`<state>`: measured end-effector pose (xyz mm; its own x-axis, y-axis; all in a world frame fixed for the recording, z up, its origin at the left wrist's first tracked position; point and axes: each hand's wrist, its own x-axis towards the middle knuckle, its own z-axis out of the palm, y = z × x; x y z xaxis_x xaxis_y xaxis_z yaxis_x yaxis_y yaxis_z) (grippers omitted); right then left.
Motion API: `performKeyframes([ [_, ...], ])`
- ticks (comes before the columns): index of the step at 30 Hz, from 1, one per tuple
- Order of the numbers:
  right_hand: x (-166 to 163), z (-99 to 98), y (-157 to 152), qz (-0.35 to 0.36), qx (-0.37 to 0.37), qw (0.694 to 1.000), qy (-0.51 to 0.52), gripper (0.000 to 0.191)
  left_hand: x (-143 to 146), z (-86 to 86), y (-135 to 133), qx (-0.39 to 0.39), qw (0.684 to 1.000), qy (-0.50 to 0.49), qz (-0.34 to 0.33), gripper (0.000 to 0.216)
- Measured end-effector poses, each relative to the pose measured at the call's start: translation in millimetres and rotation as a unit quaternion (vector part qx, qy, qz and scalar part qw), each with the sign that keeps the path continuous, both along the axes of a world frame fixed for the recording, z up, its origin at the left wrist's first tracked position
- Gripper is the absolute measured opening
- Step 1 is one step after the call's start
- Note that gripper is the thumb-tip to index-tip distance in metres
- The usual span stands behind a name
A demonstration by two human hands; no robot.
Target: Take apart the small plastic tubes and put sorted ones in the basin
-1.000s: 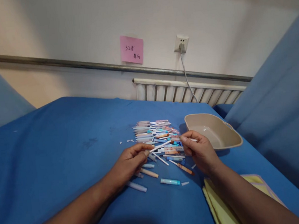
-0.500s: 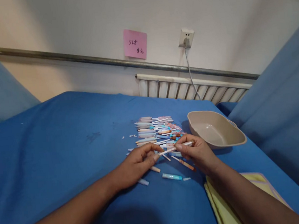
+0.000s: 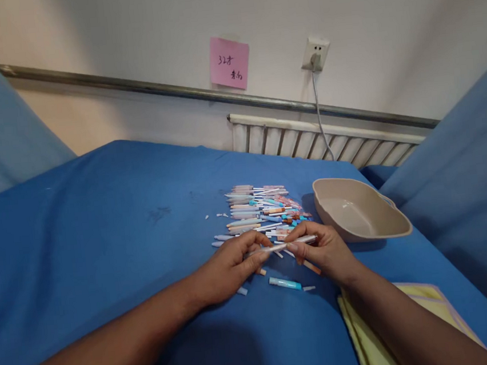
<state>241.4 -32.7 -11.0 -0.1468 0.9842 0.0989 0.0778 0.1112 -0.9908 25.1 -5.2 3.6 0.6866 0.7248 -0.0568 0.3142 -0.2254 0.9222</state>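
Note:
My left hand [image 3: 230,267] and my right hand [image 3: 325,252] are close together over the near edge of a pile of pen parts. Between them is a slim whitish pen [image 3: 279,248], held almost level. Left thumb and fingers pinch one end, and the right thumb and fingertips grip the other. Whether it is one piece or parts being joined, I cannot tell. Behind my hands lie several pale pen barrels [image 3: 244,216] in a rough row, with white sticks and coloured pieces to their right. A turquoise pen part [image 3: 285,283] rests nearer me, and an orange one [image 3: 312,267] is partly under my right hand.
A beige basin [image 3: 360,208] stands right of the pile. Below it, a folded yellow cloth [image 3: 427,297] lies under my right forearm. Small white bits [image 3: 221,215] lie left of the pile on the blue sheet [image 3: 100,219]. Behind are a radiator [image 3: 282,138] and a metal rail [image 3: 165,89].
My left hand has closed over the pen's left end, where a barrel tip now shows past the fingers. The hands are slightly closer together. The whole view has shifted a little.

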Motion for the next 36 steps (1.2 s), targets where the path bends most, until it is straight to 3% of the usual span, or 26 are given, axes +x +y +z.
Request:
performKeyframes([
  [4,0,-6.3,-2,0.015,-0.011,0.999,0.037,0.020,1,-0.6,-1,-0.001,1.000,-0.015,-0.013,0.026],
  [12,-10,-9.2,-6,0.032,-0.005,0.994,0.104,0.015,5,-4.8,-6,-0.074,0.995,-0.046,-0.050,0.026],
  [18,-13,-9.2,-5,0.023,0.008,0.994,0.103,0.015,9,-6.0,-10,-0.103,0.991,-0.082,-0.038,0.022],
  [30,-19,-14.8,-6,-0.014,0.014,0.995,0.096,0.018,12,-8.0,-12,-0.068,0.995,-0.069,0.038,0.021],
  [36,-23,-11.7,-6,-0.037,0.014,0.997,0.069,0.018,12,-7.9,-13,-0.104,0.991,-0.076,0.040,0.025],
])
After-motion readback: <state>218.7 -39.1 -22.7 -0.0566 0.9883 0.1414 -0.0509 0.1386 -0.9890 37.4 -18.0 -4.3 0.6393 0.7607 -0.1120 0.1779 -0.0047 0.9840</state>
